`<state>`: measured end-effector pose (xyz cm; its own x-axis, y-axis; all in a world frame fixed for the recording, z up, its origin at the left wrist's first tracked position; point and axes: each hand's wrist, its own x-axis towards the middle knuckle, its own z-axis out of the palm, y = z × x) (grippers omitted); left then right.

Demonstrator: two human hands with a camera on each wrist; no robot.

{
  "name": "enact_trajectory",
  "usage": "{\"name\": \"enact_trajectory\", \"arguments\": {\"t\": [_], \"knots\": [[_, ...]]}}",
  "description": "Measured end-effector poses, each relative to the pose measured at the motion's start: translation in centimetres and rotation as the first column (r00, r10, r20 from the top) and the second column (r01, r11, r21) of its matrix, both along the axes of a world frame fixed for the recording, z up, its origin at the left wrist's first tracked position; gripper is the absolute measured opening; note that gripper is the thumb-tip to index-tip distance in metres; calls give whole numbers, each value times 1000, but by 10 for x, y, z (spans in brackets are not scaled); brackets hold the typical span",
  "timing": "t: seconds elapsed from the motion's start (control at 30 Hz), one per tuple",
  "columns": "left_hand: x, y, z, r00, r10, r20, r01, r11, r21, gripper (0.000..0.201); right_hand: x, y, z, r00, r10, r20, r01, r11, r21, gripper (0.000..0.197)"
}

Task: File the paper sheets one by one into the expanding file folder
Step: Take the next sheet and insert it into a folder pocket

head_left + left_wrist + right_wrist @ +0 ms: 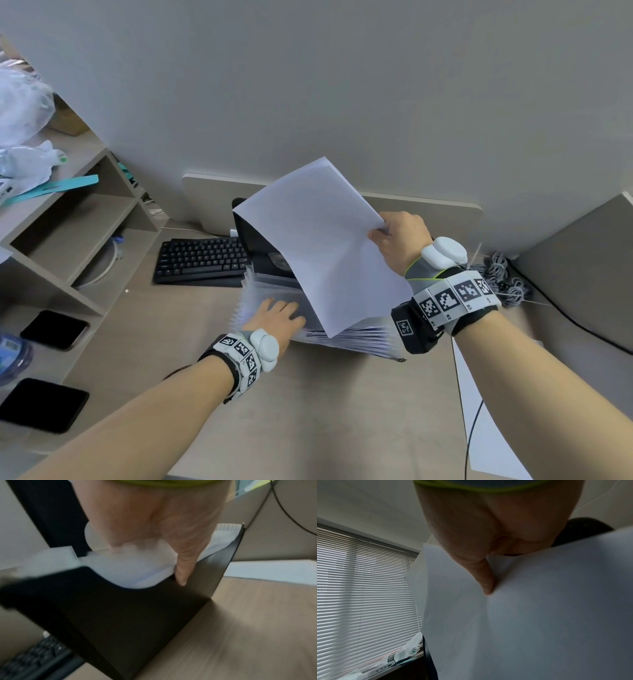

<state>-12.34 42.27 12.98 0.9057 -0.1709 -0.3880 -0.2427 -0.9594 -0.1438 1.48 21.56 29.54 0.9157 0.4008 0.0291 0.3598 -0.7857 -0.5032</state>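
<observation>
My right hand pinches a white paper sheet by its right edge and holds it tilted above the expanding file folder. In the right wrist view the thumb presses on the sheet. The folder stands open on the desk, its pale dividers fanned out. My left hand grips the folder's near left side. In the left wrist view the thumb lies on the black front cover; the fingers are hidden among the white dividers.
A black keyboard lies behind the folder to the left. A shelf unit stands at the left with two dark phones on its base. More white sheets and a black cable lie at the right, beside grey cords.
</observation>
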Motion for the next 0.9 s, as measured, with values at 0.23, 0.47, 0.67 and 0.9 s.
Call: {"name": "enact_trajectory", "arguments": {"t": [0.23, 0.47, 0.67, 0.9], "knots": [[7, -5, 3, 999, 44, -30, -47, 992, -113, 23, 2, -2, 4, 1000, -22, -14, 21, 1000, -16, 15], [5, -1, -2, 997, 25, -69, -33, 993, -118, 24, 3, -2, 7, 1000, 0, 0, 0, 999, -34, 15], [21, 6, 2, 996, 80, 24, -77, 991, -113, 37, -13, -5, -4, 991, 128, 37, -121, 982, -146, 16], [26, 15, 6, 985, 170, 26, -165, 977, -138, 28, -13, 0, -19, 950, 298, 90, -235, 876, -422, 9]]}}
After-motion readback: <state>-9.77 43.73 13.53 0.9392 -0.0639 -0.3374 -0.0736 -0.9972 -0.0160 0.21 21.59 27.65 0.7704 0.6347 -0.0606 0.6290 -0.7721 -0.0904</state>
